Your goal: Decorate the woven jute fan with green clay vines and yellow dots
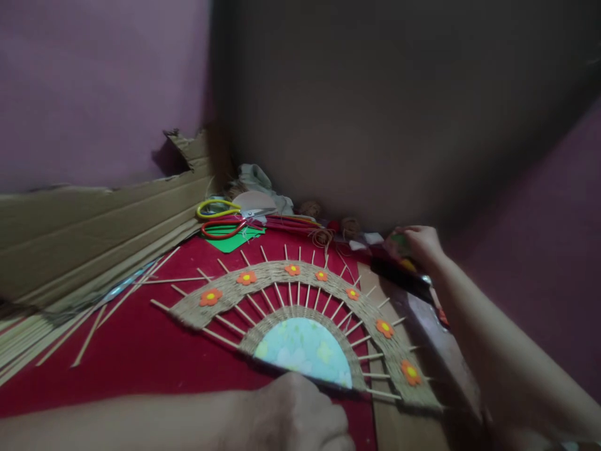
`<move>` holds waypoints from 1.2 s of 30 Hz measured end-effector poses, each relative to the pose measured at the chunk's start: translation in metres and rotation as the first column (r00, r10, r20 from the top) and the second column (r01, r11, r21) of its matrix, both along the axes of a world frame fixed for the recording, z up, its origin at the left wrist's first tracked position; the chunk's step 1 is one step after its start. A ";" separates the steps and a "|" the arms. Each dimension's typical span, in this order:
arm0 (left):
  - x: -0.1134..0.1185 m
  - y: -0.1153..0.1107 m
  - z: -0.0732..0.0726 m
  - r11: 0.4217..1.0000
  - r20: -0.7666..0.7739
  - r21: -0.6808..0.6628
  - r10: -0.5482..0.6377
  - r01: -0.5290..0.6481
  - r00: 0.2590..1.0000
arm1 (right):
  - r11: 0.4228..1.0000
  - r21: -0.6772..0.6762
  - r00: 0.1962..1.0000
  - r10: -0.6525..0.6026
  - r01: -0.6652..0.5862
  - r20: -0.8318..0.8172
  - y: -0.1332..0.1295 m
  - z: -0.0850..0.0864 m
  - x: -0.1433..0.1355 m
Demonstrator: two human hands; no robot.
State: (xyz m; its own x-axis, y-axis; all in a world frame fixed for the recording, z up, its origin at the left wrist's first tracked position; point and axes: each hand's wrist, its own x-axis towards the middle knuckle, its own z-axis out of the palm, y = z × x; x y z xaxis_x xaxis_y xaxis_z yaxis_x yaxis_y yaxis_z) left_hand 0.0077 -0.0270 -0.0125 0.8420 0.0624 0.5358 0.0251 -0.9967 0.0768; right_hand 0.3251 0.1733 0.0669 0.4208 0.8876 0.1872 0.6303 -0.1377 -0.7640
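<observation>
A fan-shaped piece (277, 274) of woven twine on thin sticks lies across the red surface. Orange flowers with yellow centres dot its outer band, and a pale blue patterned half-circle (305, 354) fills its middle. Close in front of the fan's straight edge is my left hand (305, 413), its fingers curled closed; what they hold, if anything, is hidden. Stretched out to the far right, my right hand (422, 243) is closed at a blurred green thing (399, 243) among the items there. I cannot make out its kind.
Scissors (220, 219) with yellow and red handles lie on green sheets (232, 239) at the back. Balls of twine (350, 227) sit beside them. Loose sticks (89, 338) and a torn cardboard wall (103, 232) are left. A large dark shape (375, 113) fills the top.
</observation>
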 end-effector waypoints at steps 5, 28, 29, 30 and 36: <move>0.000 0.002 0.000 1.000 0.063 -0.026 0.002 0.000 0.998 | 0.986 0.170 0.900 0.074 0.001 -0.430 -0.059 0.016 -0.022; 0.029 0.024 0.040 0.012 -0.022 -0.999 0.443 -0.030 0.896 | 0.873 0.418 0.565 0.483 -0.250 -0.670 -0.204 -0.046 -0.116; 0.028 0.024 0.040 -0.001 -0.029 -0.999 0.431 -0.032 0.902 | 0.874 0.406 0.560 0.484 -0.267 -0.673 -0.206 -0.048 -0.114; 0.028 0.024 0.039 -0.015 -0.034 -0.999 0.413 -0.030 0.910 | 0.878 0.380 0.565 0.478 -0.290 -0.673 -0.207 -0.049 -0.112; 0.026 0.018 0.035 -0.065 -0.028 -0.998 0.313 -0.008 0.949 | 0.894 0.321 0.627 0.447 -0.312 -0.638 -0.210 -0.053 -0.108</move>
State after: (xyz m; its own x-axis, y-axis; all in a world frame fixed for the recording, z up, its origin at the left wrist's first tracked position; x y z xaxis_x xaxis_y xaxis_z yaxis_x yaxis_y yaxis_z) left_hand 0.0339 -0.0086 0.0228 0.6305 0.7672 -0.1180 0.0082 0.1454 0.9893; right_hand 0.2175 -0.0371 0.0137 0.1208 0.9817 0.1471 -0.1073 0.1602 -0.9812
